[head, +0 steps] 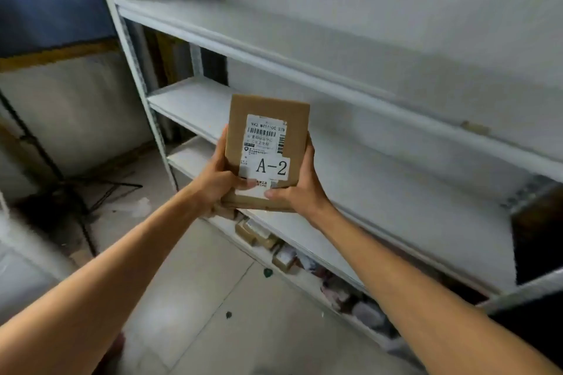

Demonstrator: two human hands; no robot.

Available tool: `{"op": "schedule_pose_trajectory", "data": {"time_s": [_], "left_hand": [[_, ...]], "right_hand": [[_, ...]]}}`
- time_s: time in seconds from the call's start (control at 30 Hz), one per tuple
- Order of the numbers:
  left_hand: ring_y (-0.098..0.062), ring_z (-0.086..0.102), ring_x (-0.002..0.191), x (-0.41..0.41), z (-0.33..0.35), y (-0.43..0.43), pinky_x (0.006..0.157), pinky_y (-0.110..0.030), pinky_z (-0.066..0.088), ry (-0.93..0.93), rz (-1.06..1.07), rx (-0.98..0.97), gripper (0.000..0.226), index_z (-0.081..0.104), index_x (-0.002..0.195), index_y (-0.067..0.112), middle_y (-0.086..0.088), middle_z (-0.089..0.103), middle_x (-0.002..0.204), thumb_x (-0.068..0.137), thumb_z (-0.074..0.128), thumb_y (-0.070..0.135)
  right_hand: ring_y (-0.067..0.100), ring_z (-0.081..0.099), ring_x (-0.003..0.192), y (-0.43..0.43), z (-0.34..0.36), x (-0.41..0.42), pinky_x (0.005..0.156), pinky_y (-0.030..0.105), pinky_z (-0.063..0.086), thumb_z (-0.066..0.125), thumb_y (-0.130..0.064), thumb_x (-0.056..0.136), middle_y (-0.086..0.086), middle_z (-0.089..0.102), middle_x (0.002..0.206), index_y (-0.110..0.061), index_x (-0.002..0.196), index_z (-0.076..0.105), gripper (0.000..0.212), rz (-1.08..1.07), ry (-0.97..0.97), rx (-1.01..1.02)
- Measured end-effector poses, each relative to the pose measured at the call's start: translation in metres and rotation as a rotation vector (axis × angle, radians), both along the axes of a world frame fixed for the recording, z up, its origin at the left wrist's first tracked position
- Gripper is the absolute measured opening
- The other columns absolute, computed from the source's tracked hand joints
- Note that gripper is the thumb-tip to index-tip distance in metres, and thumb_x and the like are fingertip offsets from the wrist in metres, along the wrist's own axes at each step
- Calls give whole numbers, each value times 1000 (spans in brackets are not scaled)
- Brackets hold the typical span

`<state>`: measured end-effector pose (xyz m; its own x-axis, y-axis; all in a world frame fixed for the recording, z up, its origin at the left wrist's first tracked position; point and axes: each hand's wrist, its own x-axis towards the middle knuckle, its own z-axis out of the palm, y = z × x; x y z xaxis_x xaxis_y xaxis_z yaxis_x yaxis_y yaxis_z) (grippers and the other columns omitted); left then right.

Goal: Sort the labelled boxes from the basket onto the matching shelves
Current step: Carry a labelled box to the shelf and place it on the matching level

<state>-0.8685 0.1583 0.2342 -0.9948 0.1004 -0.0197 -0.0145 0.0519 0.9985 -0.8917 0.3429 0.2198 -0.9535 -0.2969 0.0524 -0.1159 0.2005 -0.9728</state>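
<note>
A brown cardboard box with a white shipping label and a sticker reading "A-2" is held up in front of the white metal shelf unit. My left hand grips its lower left edge, thumb on the front face. My right hand grips its lower right edge, thumb on the bottom of the label. The box is tilted with its label facing me. It hangs in the air before the middle shelves, touching no shelf. The basket is out of view.
The lowest shelf holds several small boxes and wrapped parcels. A black tripod stand is on the floor to the left. The tiled floor lies below my arms. A dark object sits at the shelf's right end.
</note>
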Motion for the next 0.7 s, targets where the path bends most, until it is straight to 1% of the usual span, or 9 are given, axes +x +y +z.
{"op": "schedule_pose_trajectory", "data": {"time_s": [0.1, 0.2, 0.3, 0.33, 0.4, 0.47, 0.53, 0.6, 0.7], "left_hand": [[-8, 64, 108, -10, -10, 47, 76, -26, 57, -3, -145, 23, 104, 22, 147, 35, 9, 62, 123, 72, 55, -29], [-7, 66, 104, -13, -19, 95, 73, -26, 57, -2, -314, 49, 101, 25, 143, 32, 9, 64, 118, 69, 55, -31], [-9, 67, 101, -10, -27, 137, 70, -29, 58, -28, -456, 87, 100, 29, 138, 31, 11, 68, 111, 62, 60, -24], [-10, 67, 102, -7, -30, 149, 70, -30, 58, -32, -494, 99, 101, 28, 139, 32, 10, 68, 113, 59, 61, -20], [-12, 66, 105, -3, -35, 171, 70, -31, 58, -44, -556, 123, 104, 25, 142, 33, 4, 65, 120, 58, 62, -16], [-15, 65, 107, -2, -38, 189, 70, -30, 58, -73, -603, 141, 106, 23, 144, 31, 0, 62, 123, 61, 63, -21], [-21, 62, 113, -4, -37, 203, 73, -32, 58, -89, -632, 150, 106, 23, 144, 31, -3, 60, 126, 63, 63, -24], [-24, 58, 118, -9, -32, 216, 76, -36, 58, -83, -657, 152, 107, 25, 143, 31, -5, 58, 130, 56, 66, -16], [-27, 57, 118, -14, -25, 232, 72, -33, 58, -71, -641, 150, 109, 23, 144, 30, -9, 56, 131, 55, 68, -15]], "right_hand": [[21, 56, 119, 46, -5, 23, 86, 41, 58, 82, 4, 51, 4, 48, 138, -36, 151, -6, 139, -187, -23, 13], [20, 53, 120, 90, -8, 50, 87, 35, 57, 83, 7, 56, 4, 46, 138, -31, 151, -7, 137, -349, -41, 31], [11, 48, 120, 127, -11, 77, 80, 10, 51, 81, 11, 62, -2, 43, 139, -29, 151, -12, 135, -484, -70, 48], [10, 47, 120, 137, -12, 85, 78, 6, 48, 81, 11, 63, -3, 44, 138, -29, 151, -12, 134, -516, -85, 55], [14, 46, 124, 156, -15, 98, 90, 16, 48, 82, 9, 63, -2, 45, 140, -28, 152, -12, 134, -570, -108, 76], [16, 45, 127, 170, -16, 106, 100, 27, 44, 82, 9, 63, 0, 46, 142, -27, 152, -11, 134, -612, -133, 93], [16, 45, 127, 182, -16, 108, 104, 34, 44, 82, 9, 62, 1, 45, 142, -28, 152, -10, 135, -648, -131, 97], [18, 45, 128, 193, -13, 108, 105, 40, 45, 83, 10, 61, 1, 45, 143, -29, 152, -10, 136, -671, -128, 97], [18, 45, 128, 208, -6, 102, 104, 39, 45, 83, 9, 61, 1, 46, 141, -29, 151, -10, 135, -677, -133, 106]]}}
